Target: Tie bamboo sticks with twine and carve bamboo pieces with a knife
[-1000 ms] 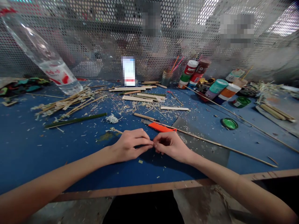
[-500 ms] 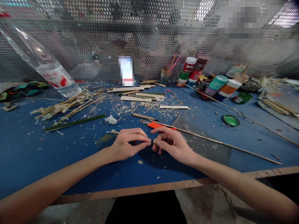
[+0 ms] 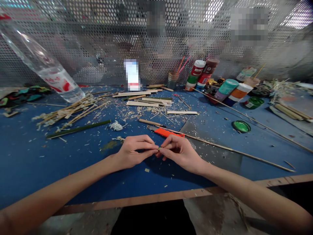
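We cannot tell what the tiny pale piece [image 3: 159,148] is, pinched between the fingertips of the left hand [image 3: 135,151] and the right hand [image 3: 179,152]. Pixelated blur hides the upright white-and-red object [image 3: 132,75] and two patches [image 3: 249,26] on the perforated metal screen [image 3: 195,32]. The clear plastic bottle [image 3: 36,52] runs off the left edge, and the left forearm [image 3: 49,186] and right forearm [image 3: 256,192] run off the lower corners.

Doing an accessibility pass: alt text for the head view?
The left hand and right hand pinch a tiny pale sliver between their fingertips, above a blue table strewn with shavings. An orange-handled knife lies just beyond, with sticks and paint bottles farther back against a perforated metal screen.
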Action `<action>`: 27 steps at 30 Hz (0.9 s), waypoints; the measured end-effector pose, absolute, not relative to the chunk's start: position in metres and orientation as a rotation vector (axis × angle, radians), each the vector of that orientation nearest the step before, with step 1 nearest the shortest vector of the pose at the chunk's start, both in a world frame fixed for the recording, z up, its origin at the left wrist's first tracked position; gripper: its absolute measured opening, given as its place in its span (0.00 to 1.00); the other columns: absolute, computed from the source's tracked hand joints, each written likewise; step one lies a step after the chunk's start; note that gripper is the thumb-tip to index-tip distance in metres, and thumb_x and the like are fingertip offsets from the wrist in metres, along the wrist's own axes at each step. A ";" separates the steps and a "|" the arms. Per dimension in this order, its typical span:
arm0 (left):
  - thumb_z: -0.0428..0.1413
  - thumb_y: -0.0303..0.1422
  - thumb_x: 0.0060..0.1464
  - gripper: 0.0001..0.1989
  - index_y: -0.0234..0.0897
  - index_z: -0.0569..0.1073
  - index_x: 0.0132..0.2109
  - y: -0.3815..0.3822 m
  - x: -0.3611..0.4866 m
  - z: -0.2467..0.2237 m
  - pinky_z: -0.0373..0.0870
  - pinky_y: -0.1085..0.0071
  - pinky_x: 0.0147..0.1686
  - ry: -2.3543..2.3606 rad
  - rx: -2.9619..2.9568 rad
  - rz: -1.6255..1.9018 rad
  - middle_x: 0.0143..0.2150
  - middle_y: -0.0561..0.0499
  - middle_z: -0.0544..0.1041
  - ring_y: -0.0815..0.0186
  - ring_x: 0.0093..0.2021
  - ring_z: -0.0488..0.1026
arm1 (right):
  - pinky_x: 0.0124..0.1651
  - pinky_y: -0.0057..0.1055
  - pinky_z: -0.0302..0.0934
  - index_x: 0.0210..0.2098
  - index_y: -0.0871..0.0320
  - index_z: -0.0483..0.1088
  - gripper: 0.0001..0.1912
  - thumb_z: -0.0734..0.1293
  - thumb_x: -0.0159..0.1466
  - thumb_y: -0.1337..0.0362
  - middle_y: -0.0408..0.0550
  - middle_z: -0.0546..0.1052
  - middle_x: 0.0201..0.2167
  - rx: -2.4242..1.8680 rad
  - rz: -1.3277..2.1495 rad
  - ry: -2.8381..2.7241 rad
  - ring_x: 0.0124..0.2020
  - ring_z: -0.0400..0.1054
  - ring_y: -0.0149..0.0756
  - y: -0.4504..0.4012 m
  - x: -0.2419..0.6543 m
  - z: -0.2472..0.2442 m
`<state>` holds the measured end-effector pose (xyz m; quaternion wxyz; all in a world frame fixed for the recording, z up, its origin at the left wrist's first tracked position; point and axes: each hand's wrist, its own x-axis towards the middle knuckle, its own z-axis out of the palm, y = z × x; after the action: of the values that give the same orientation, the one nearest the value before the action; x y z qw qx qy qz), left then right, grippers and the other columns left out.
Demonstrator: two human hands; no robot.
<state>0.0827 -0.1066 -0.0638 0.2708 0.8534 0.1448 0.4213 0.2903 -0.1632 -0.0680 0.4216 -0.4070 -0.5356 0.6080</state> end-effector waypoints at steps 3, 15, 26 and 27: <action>0.60 0.28 0.62 0.05 0.36 0.81 0.41 -0.106 0.083 -0.065 0.76 0.74 0.28 0.373 2.304 1.131 0.33 0.47 0.81 0.67 0.29 0.78 | 0.33 0.31 0.72 0.33 0.56 0.69 0.13 0.75 0.60 0.56 0.48 0.84 0.29 -1.076 1.465 -1.364 0.29 0.79 0.37 -0.164 0.290 -0.069; 0.58 0.27 0.64 0.07 0.34 0.80 0.45 -0.103 0.081 -0.073 0.76 0.73 0.35 0.398 2.451 1.066 0.37 0.45 0.81 0.67 0.36 0.78 | 0.28 0.31 0.69 0.36 0.53 0.68 0.03 0.67 0.66 0.63 0.45 0.82 0.26 -1.101 0.925 -1.789 0.26 0.79 0.38 -0.165 0.297 -0.068; 0.58 0.29 0.64 0.06 0.33 0.80 0.44 -0.102 0.080 -0.075 0.76 0.72 0.34 0.385 2.465 1.068 0.36 0.45 0.80 0.66 0.35 0.78 | 0.29 0.28 0.73 0.38 0.56 0.74 0.05 0.69 0.65 0.62 0.47 0.84 0.29 -1.092 0.936 -1.785 0.27 0.80 0.38 -0.164 0.297 -0.071; 0.58 0.28 0.64 0.06 0.33 0.80 0.44 -0.101 0.080 -0.076 0.76 0.72 0.34 0.376 2.461 1.077 0.36 0.45 0.80 0.66 0.35 0.78 | 0.30 0.28 0.74 0.37 0.57 0.75 0.05 0.69 0.64 0.63 0.48 0.84 0.30 -1.070 0.892 -1.791 0.28 0.80 0.38 -0.164 0.297 -0.072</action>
<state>0.0804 -0.1014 -0.0762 0.2129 0.8865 0.1355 0.3879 0.2966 -0.1640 -0.0720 0.4227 -0.4275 -0.7153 0.3562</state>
